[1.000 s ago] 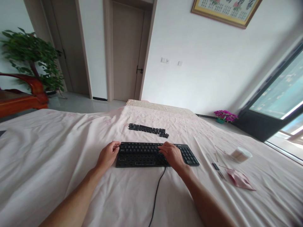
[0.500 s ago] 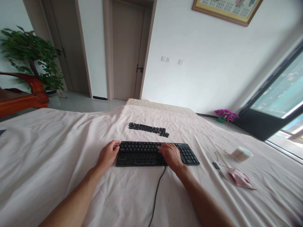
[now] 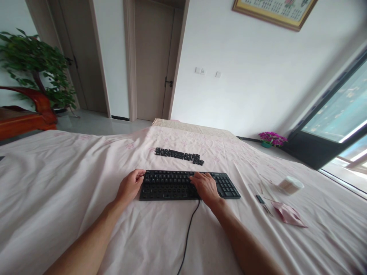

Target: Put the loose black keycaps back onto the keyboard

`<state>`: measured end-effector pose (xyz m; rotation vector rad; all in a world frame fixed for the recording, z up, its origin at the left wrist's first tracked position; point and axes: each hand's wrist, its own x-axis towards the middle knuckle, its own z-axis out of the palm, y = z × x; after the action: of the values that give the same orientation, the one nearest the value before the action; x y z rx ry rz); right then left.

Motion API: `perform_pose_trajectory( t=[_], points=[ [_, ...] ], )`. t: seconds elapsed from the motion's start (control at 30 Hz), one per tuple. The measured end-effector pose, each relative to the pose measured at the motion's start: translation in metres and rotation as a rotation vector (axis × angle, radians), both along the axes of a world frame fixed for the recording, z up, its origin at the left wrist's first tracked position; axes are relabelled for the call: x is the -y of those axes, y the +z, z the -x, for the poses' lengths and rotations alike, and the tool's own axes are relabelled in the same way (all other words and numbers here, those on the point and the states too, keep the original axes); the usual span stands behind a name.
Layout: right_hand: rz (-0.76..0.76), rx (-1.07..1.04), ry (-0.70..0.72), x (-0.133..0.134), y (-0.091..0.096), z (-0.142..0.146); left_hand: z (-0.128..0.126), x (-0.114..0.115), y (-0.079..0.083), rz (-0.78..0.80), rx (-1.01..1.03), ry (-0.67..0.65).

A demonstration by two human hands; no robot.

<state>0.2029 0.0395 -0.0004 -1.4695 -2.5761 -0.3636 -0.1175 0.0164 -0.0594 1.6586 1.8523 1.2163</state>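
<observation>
A black keyboard [image 3: 169, 193] lies on the pink-white cloth, its lower rows bare of keycaps and its upper rows and number pad still capped. My left hand [image 3: 131, 186] is closed on the keyboard's far left corner, fingertips pinched at the edge. Over the right part of the board lies my right hand [image 3: 205, 186], palm down, fingers stretched toward the back edge and thumb out to the left on the keys. It covers the keys beneath it. Behind the board, loose black keycaps [image 3: 176, 154] are laid out in rows.
A black cable [image 3: 187, 233] runs from the keyboard toward me. To the right are a white tub of cotton swabs [image 3: 291, 185], a small dark stick-like item [image 3: 260, 199], thin metal pieces [image 3: 268, 209] and a folded pink cloth [image 3: 288, 214]. A wooden chair [image 3: 43, 110] stands far left.
The whole view has shifted slightly. Both hands keep nearly the same places on the keyboard, and the loose keycaps lie as before.
</observation>
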Motion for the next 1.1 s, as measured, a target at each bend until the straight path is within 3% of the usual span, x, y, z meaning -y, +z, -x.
perform_pose_trajectory(
  t=[0.23, 1.1],
  points=[
    [0.006, -0.055, -0.011, 0.001, -0.002, -0.004, 0.0, 0.0, 0.0, 0.002, 0.009, 0.0],
    [0.013, 0.045, -0.038, 0.024, 0.0, 0.004, 0.002, -0.003, -0.006, 0.004, 0.024, -0.025]
  ],
)
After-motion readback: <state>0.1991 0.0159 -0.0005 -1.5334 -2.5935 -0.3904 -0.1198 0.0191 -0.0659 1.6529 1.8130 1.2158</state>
